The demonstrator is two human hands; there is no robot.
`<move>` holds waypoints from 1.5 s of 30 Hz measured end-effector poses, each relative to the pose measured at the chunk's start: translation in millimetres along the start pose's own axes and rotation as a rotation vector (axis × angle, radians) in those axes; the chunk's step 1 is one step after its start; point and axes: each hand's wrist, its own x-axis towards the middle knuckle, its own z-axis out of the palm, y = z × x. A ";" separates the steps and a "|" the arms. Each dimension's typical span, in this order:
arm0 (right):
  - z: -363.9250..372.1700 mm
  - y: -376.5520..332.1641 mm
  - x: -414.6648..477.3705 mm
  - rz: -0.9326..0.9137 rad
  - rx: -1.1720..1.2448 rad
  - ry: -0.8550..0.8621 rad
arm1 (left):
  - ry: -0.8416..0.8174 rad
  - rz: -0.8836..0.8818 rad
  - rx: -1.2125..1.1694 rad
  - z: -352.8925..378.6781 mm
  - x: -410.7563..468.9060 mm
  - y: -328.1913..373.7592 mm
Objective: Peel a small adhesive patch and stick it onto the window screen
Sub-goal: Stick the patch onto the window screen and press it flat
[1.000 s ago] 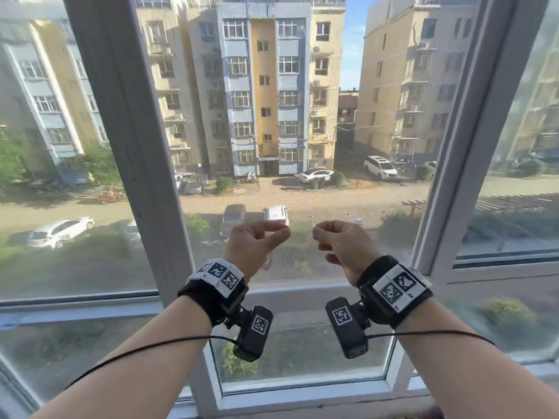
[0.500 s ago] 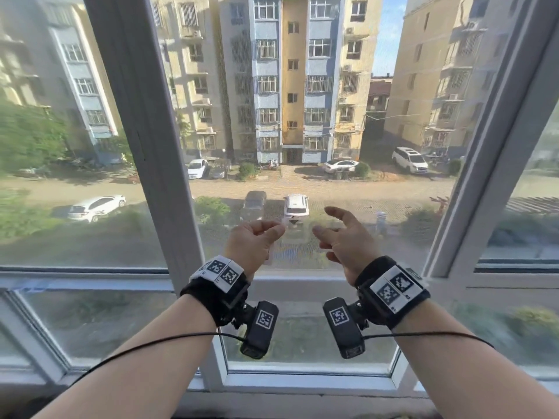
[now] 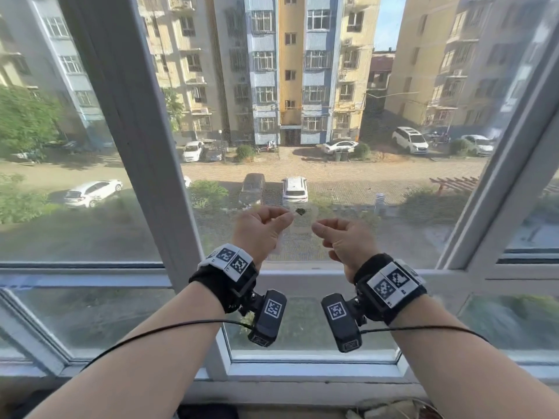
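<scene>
A small, nearly clear adhesive patch is stretched between my two hands, right in front of the window screen. A small dark spot shows at the patch's upper part; whether it is a hole in the mesh I cannot tell. My left hand pinches the patch's left edge between thumb and forefinger. A white strip hangs below that hand. My right hand pinches the patch's right edge. Whether the patch touches the mesh cannot be told.
A thick grey window post rises just left of my hands, and a slanted frame stands at the right. A white crossbar runs below the screen, above the lower panes. Some pale clutter lies on the sill at bottom right.
My right hand, open with spread fingers half a second ago, has closed onto the patch's right edge. Both hands have risen towards the screen, and the patch now shows between them.
</scene>
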 end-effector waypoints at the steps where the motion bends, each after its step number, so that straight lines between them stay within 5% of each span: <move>1: 1.1 0.8 2.9 0.004 0.006 0.011 | 0.005 0.005 0.006 0.6 2.2 -2.0; 45: 14.1 32.7 73.1 0.024 0.067 0.180 | 0.108 -0.140 -0.004 11.7 41.9 -37.0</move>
